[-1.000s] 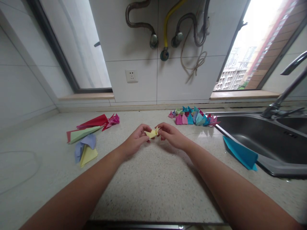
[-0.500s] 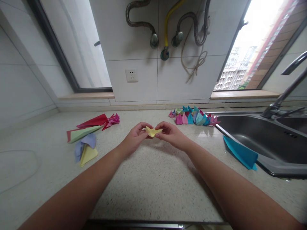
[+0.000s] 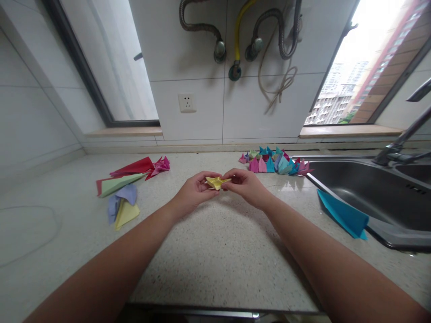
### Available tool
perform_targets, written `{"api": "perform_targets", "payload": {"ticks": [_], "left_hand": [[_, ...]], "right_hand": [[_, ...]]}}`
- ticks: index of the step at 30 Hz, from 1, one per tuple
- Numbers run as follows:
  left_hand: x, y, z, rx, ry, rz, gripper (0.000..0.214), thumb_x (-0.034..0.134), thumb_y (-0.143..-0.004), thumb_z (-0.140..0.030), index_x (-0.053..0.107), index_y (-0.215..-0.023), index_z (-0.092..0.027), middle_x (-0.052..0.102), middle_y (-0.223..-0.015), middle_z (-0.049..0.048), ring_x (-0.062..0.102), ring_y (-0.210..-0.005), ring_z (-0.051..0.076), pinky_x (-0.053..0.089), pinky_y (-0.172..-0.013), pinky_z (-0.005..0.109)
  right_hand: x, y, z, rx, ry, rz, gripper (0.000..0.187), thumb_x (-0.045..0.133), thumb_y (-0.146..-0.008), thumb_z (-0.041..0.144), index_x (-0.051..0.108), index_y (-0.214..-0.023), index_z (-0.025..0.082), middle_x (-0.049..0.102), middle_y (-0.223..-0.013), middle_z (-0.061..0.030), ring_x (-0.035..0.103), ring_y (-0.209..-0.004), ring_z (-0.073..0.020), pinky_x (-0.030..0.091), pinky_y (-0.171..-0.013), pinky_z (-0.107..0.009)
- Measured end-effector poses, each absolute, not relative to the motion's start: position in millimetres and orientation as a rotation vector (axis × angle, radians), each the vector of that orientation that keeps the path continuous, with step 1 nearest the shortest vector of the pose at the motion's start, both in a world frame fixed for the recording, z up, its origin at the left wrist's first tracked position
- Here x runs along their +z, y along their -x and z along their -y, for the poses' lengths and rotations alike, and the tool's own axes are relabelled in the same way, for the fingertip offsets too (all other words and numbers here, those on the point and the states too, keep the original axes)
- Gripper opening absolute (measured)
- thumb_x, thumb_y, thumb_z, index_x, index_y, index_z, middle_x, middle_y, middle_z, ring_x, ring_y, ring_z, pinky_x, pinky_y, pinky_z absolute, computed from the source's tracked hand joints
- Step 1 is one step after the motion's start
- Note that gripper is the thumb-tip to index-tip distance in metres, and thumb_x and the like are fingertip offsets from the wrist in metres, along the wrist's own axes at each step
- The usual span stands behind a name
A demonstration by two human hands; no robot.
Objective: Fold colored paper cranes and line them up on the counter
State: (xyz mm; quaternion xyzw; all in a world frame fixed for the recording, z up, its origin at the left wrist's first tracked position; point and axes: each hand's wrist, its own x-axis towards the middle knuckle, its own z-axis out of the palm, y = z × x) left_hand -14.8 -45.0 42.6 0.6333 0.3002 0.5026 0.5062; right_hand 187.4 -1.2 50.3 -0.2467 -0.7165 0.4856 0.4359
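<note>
A small yellow folded paper boat (image 3: pixel 218 182) is held just above the speckled countertop (image 3: pixel 215 251), its hollow top tilted toward me. My left hand (image 3: pixel 197 190) grips its left end, thumb in front and fingers behind. My right hand (image 3: pixel 245 186) pinches the right end between thumb and fingers. Both hands are closed on the paper, and some fingertips are hidden behind it. Beyond my right hand, near the wall, stands a cluster of small folded paper pieces (image 3: pixel 269 165) in pink, blue, green and purple.
At the left lie folded paper shapes: red (image 3: pixel 133 167), pink (image 3: pixel 160 166), green (image 3: pixel 119 184), lavender (image 3: pixel 125 196) and pale yellow (image 3: pixel 127 214). A blue folded paper (image 3: pixel 343 215) rests by the steel sink (image 3: pixel 357 179) on the right. A faucet (image 3: pixel 392 150) rises behind the sink.
The yellow paper boat has tipped so its hollow inside shows more. My left hand has turned and its thumb now reaches along the front. The view has shifted slightly.
</note>
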Motion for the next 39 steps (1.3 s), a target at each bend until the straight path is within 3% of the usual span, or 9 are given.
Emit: {"api": "perform_targets", "payload": {"ticks": [12,20,27,32,39], "left_hand": [[49.3,17.9,45.2,1.341,-1.481,-0.882,0.03,0.078,-0.075,-0.029,0.074,-0.102,-0.018,0.075,-0.096,0.0071,0.069,-0.087,0.018,0.057,-0.08,0.035],[49.4,18.3,44.4,1.397,-1.477,-0.945,0.021,0.081,-0.071,-0.033,0.076,-0.085,-0.018,0.076,-0.088,0.007,0.07,-0.083,0.02,0.057,-0.077,0.037],[50.8,18.5,45.6,1.404,-1.514,-0.939,0.02,0.08,-0.073,-0.033,0.076,-0.085,-0.018,0.076,-0.09,0.007,0.07,-0.083,0.02,0.057,-0.075,0.035],[50.7,18.0,45.3,1.395,-1.493,-0.916,0.021,0.079,-0.075,-0.034,0.073,-0.085,-0.017,0.075,-0.102,0.0086,0.07,-0.085,0.019,0.056,-0.076,0.035],[49.7,18.2,44.0,1.422,-1.424,-0.883,0.021,0.077,-0.078,-0.033,0.07,-0.087,-0.016,0.076,-0.09,0.0069,0.071,-0.082,0.019,0.056,-0.075,0.033]], "right_hand": [[56.5,-189.5,4.3,1.143,0.625,1.764,0.027,0.079,-0.073,0.038,0.072,-0.09,0.019,0.071,-0.081,-0.0038,0.065,-0.072,-0.0143,0.054,-0.071,-0.032],[54.7,-188.4,5.2,1.158,0.61,1.731,0.028,0.082,-0.07,0.04,0.072,-0.086,0.019,0.071,-0.083,-0.004,0.066,-0.074,-0.0152,0.055,-0.073,-0.033],[59.3,-187.9,9.0,1.063,0.544,1.763,0.021,0.08,-0.073,0.038,0.072,-0.075,0.019,0.069,-0.082,-0.0048,0.064,-0.074,-0.0151,0.054,-0.072,-0.034],[56.9,-189.4,5.9,1.127,0.525,1.718,0.02,0.081,-0.072,0.036,0.072,-0.078,0.019,0.07,-0.085,-0.0047,0.065,-0.074,-0.0153,0.055,-0.072,-0.034],[55.7,-192.1,2.6,1.144,0.598,1.692,0.022,0.079,-0.075,0.038,0.073,-0.084,0.018,0.072,-0.085,-0.0053,0.066,-0.074,-0.0153,0.056,-0.074,-0.034]]}}
